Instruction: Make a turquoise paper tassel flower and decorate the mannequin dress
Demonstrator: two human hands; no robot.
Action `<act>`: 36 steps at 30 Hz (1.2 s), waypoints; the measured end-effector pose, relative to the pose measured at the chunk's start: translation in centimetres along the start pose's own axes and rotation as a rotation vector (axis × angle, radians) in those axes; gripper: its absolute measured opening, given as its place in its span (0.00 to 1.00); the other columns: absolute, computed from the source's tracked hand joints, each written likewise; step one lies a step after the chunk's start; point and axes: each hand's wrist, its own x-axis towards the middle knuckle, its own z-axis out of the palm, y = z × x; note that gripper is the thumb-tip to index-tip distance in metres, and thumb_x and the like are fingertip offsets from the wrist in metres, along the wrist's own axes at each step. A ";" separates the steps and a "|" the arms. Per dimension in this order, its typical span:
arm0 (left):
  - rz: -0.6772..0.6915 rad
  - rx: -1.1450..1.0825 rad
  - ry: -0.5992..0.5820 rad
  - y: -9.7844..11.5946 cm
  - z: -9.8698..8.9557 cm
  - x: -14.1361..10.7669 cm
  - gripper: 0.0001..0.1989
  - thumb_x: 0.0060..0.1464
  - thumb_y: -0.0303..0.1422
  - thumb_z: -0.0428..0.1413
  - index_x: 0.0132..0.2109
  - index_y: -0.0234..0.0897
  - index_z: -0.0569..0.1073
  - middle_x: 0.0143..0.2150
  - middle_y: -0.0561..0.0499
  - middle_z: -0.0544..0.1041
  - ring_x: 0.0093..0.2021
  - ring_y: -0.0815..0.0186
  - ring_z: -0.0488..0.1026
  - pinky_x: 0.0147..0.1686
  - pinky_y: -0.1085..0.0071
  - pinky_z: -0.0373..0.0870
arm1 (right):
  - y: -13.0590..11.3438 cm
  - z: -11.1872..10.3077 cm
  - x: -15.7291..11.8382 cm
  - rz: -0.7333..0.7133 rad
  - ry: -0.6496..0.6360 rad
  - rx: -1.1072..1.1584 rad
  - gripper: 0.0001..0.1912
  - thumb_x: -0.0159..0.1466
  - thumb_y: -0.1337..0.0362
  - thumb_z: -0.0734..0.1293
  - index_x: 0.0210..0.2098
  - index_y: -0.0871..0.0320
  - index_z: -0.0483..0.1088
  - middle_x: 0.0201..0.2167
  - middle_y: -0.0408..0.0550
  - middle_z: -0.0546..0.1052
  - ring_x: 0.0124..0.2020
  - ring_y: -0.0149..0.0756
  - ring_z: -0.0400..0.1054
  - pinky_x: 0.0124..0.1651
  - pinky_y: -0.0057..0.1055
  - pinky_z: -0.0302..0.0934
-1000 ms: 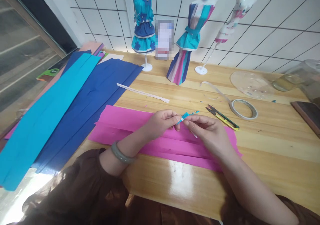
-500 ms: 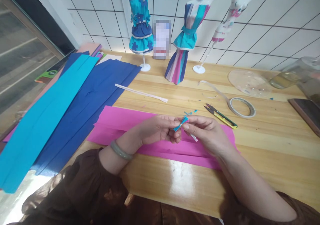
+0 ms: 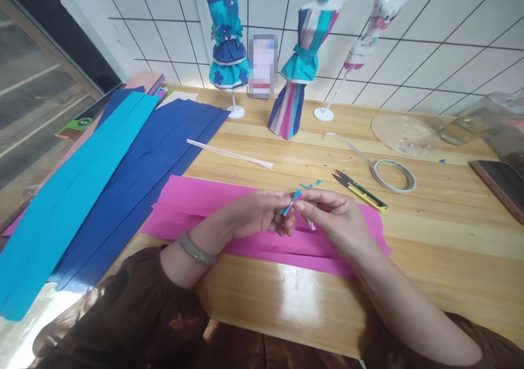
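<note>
A small paper bow (image 3: pixel 292 202), blue and pink with a pale band at its pinched middle, is tilted between my hands. My left hand (image 3: pixel 266 210), with a bangle (image 3: pixel 196 249) on its wrist, pinches the bow from the left. From the right, the thumb and fingers of my right hand (image 3: pixel 333 213) close on the bow's middle. A narrow white strip (image 3: pixel 311 225) hangs below my right fingers. Both hands are above a folded sheet of pink crepe paper (image 3: pixel 229 240) on the wooden table.
Thread snips (image 3: pixel 360 190) and a tape roll (image 3: pixel 394 176) lie to the right. Dressed mini mannequins (image 3: pixel 227 41) stand at the back beside a phone (image 3: pixel 262 66). Blue crepe paper (image 3: pixel 135 161) covers the left. A thin white strip (image 3: pixel 229 154) and a clear plastic dish (image 3: pixel 405 134) lie farther back.
The bow has turned slightly, showing more pink on its lower end. The white strip's loose end has swung a little left. The whole view has shifted slightly.
</note>
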 end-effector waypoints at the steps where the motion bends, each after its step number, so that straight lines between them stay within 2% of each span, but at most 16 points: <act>1: -0.002 -0.003 -0.006 0.0 0.0 0.0 0.10 0.54 0.37 0.51 0.34 0.33 0.67 0.25 0.51 0.68 0.28 0.68 0.69 0.32 0.69 0.61 | 0.0 0.1 0.0 -0.007 0.006 0.007 0.06 0.53 0.62 0.70 0.32 0.53 0.74 0.26 0.43 0.77 0.24 0.31 0.69 0.25 0.30 0.63; 8: 0.012 0.049 0.021 0.0 0.0 0.1 0.11 0.53 0.37 0.51 0.32 0.32 0.67 0.25 0.50 0.70 0.27 0.69 0.69 0.32 0.70 0.62 | 0.3 0.1 0.0 0.019 0.008 0.022 0.06 0.53 0.61 0.70 0.30 0.55 0.72 0.24 0.42 0.75 0.22 0.30 0.67 0.25 0.29 0.60; 11: 0.069 0.156 0.145 0.3 0.1 0.3 0.11 0.52 0.37 0.53 0.33 0.32 0.67 0.26 0.50 0.71 0.27 0.70 0.68 0.31 0.71 0.62 | 0.6 -0.4 0.3 0.047 0.027 0.004 0.06 0.53 0.61 0.70 0.30 0.55 0.72 0.25 0.42 0.75 0.22 0.28 0.65 0.26 0.26 0.59; 15: 0.253 0.437 0.382 0.6 0.5 0.3 0.11 0.51 0.38 0.53 0.32 0.32 0.70 0.27 0.52 0.71 0.28 0.72 0.67 0.32 0.73 0.63 | 0.8 -0.8 0.6 0.067 0.070 -0.022 0.08 0.52 0.60 0.70 0.27 0.57 0.71 0.23 0.41 0.74 0.22 0.27 0.63 0.26 0.25 0.57; 19: 0.377 0.724 0.447 0.4 0.9 0.1 0.11 0.51 0.37 0.53 0.35 0.33 0.72 0.33 0.50 0.74 0.34 0.69 0.69 0.36 0.73 0.65 | 0.9 -0.8 0.7 0.083 0.143 -0.019 0.10 0.50 0.58 0.71 0.27 0.58 0.71 0.21 0.40 0.71 0.20 0.25 0.59 0.24 0.24 0.55; 24: 0.437 0.909 0.512 0.1 1.2 0.0 0.09 0.50 0.34 0.53 0.35 0.33 0.73 0.35 0.48 0.76 0.36 0.67 0.71 0.39 0.71 0.66 | 1.0 -0.6 0.8 0.098 0.177 -0.004 0.11 0.47 0.60 0.73 0.26 0.59 0.71 0.21 0.40 0.71 0.20 0.25 0.60 0.24 0.23 0.55; 31: 0.446 0.910 0.549 0.1 1.2 0.0 0.07 0.50 0.32 0.53 0.33 0.35 0.75 0.34 0.51 0.78 0.37 0.67 0.72 0.41 0.71 0.67 | 0.6 -0.2 0.7 0.127 0.184 -0.026 0.09 0.48 0.60 0.72 0.25 0.58 0.71 0.20 0.39 0.70 0.19 0.24 0.59 0.24 0.24 0.54; 36: 0.409 0.692 0.504 -0.1 0.6 0.3 0.09 0.50 0.35 0.54 0.34 0.33 0.75 0.35 0.49 0.78 0.37 0.66 0.73 0.41 0.71 0.68 | 0.4 -0.2 0.7 0.120 0.163 -0.021 0.09 0.49 0.60 0.72 0.27 0.58 0.72 0.22 0.41 0.72 0.21 0.26 0.61 0.25 0.25 0.55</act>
